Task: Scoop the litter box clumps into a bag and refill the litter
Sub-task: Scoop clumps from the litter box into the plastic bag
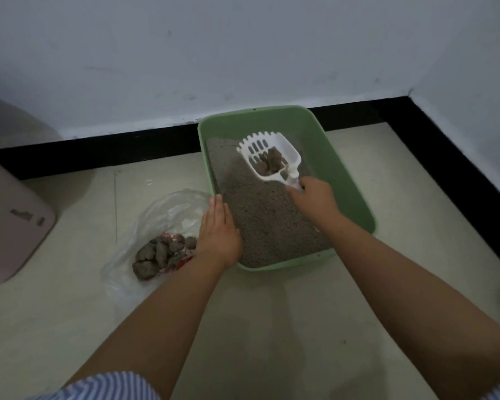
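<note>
**Loaded scoop held over the litter box**

A green rectangular plastic litter box [344, 180] sits on the pale tiled floor [272, 313] in the corner, its far end near the black skirting board [98, 148]. Grey granular litter [266, 220] fills its bottom.

The right hand [315, 197] is clenched round the handle of a white slotted plastic scoop [269, 157], held above the litter toward the far end of the box. Several brown-grey clumps [273, 163] lie in the scoop's bowl.

The left hand [218, 232] lies flat with fingers straight along the box's left rim, grasping nothing.

Just left of the box, a clear plastic bag [162, 215] is spread open on the floor; a pile of dark clumps in the bag [159, 255] lies beside the left wrist. A beige rounded container [9, 220] stands at the floor's left edge.
</note>
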The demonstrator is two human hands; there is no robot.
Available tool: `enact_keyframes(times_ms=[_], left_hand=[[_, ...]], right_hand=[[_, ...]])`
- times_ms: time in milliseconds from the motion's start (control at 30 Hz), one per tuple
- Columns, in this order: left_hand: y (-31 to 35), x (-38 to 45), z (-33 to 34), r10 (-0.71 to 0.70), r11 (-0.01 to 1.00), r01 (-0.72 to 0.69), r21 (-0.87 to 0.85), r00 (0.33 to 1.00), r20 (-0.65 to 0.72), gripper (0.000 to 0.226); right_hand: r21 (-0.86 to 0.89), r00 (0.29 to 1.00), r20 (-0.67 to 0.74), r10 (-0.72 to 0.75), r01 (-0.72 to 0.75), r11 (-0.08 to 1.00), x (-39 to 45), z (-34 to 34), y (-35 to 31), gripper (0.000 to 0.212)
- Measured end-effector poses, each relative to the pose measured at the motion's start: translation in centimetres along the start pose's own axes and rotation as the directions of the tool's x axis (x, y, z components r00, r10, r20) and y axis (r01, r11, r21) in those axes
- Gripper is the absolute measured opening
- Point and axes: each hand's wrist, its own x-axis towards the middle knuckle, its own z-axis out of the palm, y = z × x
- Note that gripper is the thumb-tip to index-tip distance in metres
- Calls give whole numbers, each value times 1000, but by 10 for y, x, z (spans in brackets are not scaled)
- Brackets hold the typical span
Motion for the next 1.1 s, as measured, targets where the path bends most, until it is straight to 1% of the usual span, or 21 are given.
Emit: enact_keyframes(times_ms=[67,133,233,367,467,500,567,633,667,767,967,1000,1100], left_hand=[[-4,-4,0,26,999,-27,28,999,25,60],[-8,-8,0,50,999,-50,4,998,45,60],[-12,-10,0,75,997,-73,-35,995,61,59],[-14,-15,-1,94,995,-90,-51,992,80,59],[-13,-18,-3,93,995,-88,-52,991,95,59],[-13,-19,-2,89,995,-84,-56,992,93,59],[-12,-22,-1,85,995,-80,-59,993,84,59],[-12,-24,1,83,996,-80,-50,994,71,58],[-12,-25,3,78,996,-75,-40,995,65,58],[-9,-28,5,56,998,-56,0,997,52,58],[-6,-32,6,46,998,-49,51,997,68,58],[-6,-32,5,45,997,-49,55,997,70,58],[-5,-31,7,38,998,-41,50,998,60,59]], right_hand=[[48,999,-23,27,-26,998,3,-1,-10,23],[37,998,-31,57,-56,998,7,-5,-13,24],[29,989,-75,130,-128,991,10,-18,-14,37],[103,964,-144,223,-210,972,1,-20,-20,34],[156,956,-126,266,-245,957,-9,1,-17,32],[161,960,-105,261,-243,957,-14,10,-13,31],[80,973,-38,227,-223,971,-26,28,-2,30],[-14,977,24,210,-209,978,-35,38,13,35],[-17,975,37,219,-218,976,-36,40,19,37],[80,967,13,253,-254,964,-33,35,26,38],[172,963,-116,241,-220,960,-22,17,20,36],[164,970,-112,216,-196,967,-21,16,17,34],[137,992,-44,114,-107,985,-17,16,4,26]])
